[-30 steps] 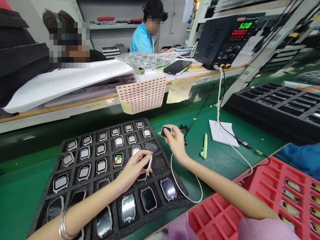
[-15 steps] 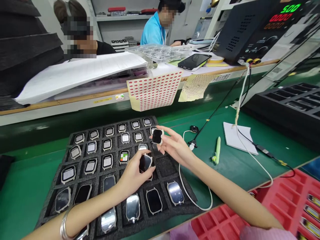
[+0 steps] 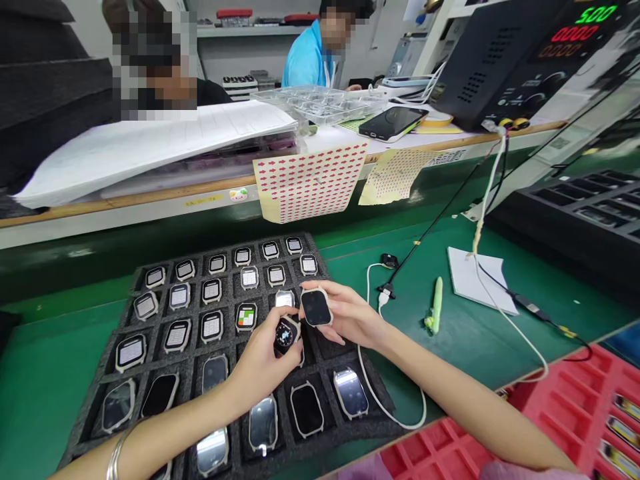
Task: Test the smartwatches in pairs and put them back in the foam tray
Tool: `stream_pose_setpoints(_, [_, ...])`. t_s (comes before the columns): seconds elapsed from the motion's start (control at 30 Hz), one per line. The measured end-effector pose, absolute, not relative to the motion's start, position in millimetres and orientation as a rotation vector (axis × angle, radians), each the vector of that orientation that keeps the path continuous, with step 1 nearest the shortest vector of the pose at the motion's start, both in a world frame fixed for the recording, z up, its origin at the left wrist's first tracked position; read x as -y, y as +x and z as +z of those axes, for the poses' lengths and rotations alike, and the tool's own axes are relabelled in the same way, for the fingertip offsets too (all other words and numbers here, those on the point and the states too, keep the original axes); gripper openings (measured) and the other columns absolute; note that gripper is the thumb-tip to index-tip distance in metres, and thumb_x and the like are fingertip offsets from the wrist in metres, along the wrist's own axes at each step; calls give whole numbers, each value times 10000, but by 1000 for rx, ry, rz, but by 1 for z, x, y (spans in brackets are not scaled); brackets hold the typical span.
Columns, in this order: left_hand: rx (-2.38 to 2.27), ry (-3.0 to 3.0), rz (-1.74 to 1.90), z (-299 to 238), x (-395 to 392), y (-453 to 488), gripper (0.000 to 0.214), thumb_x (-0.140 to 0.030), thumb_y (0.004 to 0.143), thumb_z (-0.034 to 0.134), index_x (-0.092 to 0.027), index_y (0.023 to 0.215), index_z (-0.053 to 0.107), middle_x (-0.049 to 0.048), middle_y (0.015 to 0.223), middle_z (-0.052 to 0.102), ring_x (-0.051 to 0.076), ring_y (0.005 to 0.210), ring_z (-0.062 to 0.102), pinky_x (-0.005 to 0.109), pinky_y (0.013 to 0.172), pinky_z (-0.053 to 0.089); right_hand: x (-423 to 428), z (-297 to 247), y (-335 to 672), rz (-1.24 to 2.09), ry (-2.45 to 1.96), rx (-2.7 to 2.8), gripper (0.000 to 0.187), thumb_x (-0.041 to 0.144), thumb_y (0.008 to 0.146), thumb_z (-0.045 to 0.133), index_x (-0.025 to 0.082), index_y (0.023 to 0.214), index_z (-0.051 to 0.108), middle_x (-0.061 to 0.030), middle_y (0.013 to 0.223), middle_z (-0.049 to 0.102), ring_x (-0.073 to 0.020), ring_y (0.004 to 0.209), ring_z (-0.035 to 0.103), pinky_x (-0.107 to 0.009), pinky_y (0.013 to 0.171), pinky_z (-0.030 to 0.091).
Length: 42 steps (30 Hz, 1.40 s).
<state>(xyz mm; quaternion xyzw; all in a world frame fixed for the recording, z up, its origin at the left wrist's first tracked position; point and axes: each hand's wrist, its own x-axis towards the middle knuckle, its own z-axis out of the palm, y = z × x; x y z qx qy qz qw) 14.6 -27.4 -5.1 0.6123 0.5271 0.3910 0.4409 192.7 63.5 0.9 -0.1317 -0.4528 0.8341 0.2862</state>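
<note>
A black foam tray [image 3: 340, 373] on the green bench holds several smartwatch bodies in pockets; some screens are lit, some dark. My left hand [image 3: 263, 363] is closed on a watch body [image 3: 286, 333] whose dark screen shows a small pattern, held over the tray's middle. My right hand [image 3: 350, 317] pinches a second watch body with a dark screen [image 3: 316, 308] just right of and above the first; the two watches nearly touch. A bracelet sits on my left wrist.
A white cable [image 3: 390, 413] loops off the tray's right edge. A green pen [image 3: 436, 305] and white pad [image 3: 475, 277] lie to the right. A red tray [image 3: 450, 453] sits at front right, black trays [image 3: 590, 207] far right. Two people work beyond the raised shelf.
My right hand has carried its watch from right of the tray back towards me until it meets the left hand's watch. The left-hand watch's screen now shows a pattern.
</note>
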Motion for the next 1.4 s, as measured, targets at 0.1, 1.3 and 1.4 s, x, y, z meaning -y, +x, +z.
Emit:
stream_pose_setpoints(0.1, [-1299, 1530, 982, -5, 27, 15, 342, -125, 816, 503, -210, 1144, 457, 42, 1114, 595, 210, 1057, 530, 316, 928, 360, -65, -4, 193, 2217, -302, 1204, 379, 270, 849, 646, 168, 1206, 569, -52, 788, 640, -107, 457, 553, -196, 375, 437])
stream_pose_setpoints(1.3, [-1296, 1603, 935, 3, 27, 13, 305, -113, 819, 489, -219, 1101, 441, 6, 989, 593, 168, 905, 549, 271, 843, 392, -65, 2, 193, 2103, -440, 1299, 341, 222, 827, 664, 135, 1153, 615, -49, 779, 614, -103, 502, 533, -209, 405, 471])
stream_pose_setpoints(1.4, [-1308, 1610, 965, 3, 27, 12, 314, -135, 829, 487, -219, 1127, 436, 25, 1050, 592, 193, 1005, 540, 289, 880, 383, -65, 2, 193, 2103, -444, 1302, 350, 231, 825, 669, 138, 1158, 610, -52, 795, 617, -102, 507, 534, -210, 405, 475])
